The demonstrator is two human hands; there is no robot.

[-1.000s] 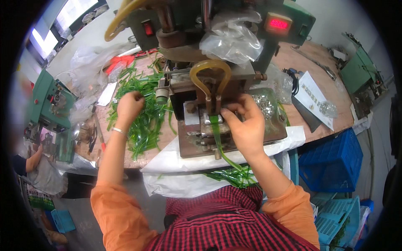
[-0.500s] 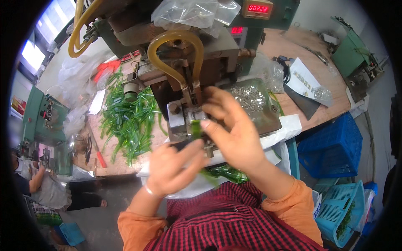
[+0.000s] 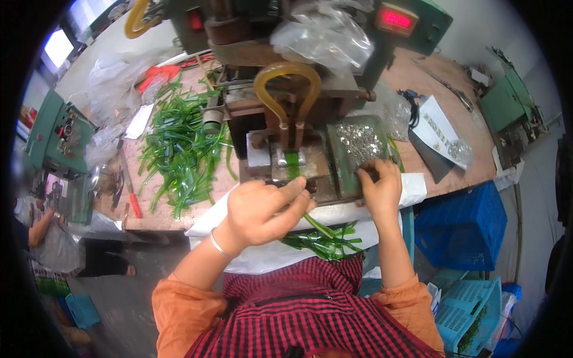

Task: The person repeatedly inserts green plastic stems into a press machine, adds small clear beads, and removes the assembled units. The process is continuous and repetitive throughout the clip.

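My left hand (image 3: 265, 210), with a silvery bangle at its wrist, pinches a flat green plastic strip (image 3: 292, 170). The strip's far end lies on the small metal die (image 3: 282, 158) of a bench press (image 3: 285, 128), straight below the tool. Its tail comes out beneath my fingers toward my lap. At the near right edge of a metal tray (image 3: 350, 190) is my right hand (image 3: 383, 190), thumb and fingertips drawn together. Whatever those fingertips hold is too small to make out. Many small shiny metal pieces (image 3: 361, 142) fill the tray's far part.
Loose green strips (image 3: 185, 149) are heaped left of the press, and another bunch (image 3: 328, 241) rests on white sheeting by my lap. A red-handled tool (image 3: 135, 204) lies farther left. Blue crates (image 3: 462, 227) stand on the floor at right. Another person (image 3: 45, 230) sits far left.
My right hand has left the press and moved right to the tray's near edge. My left hand has come up to the strip in front of the die. The whole view has shifted.
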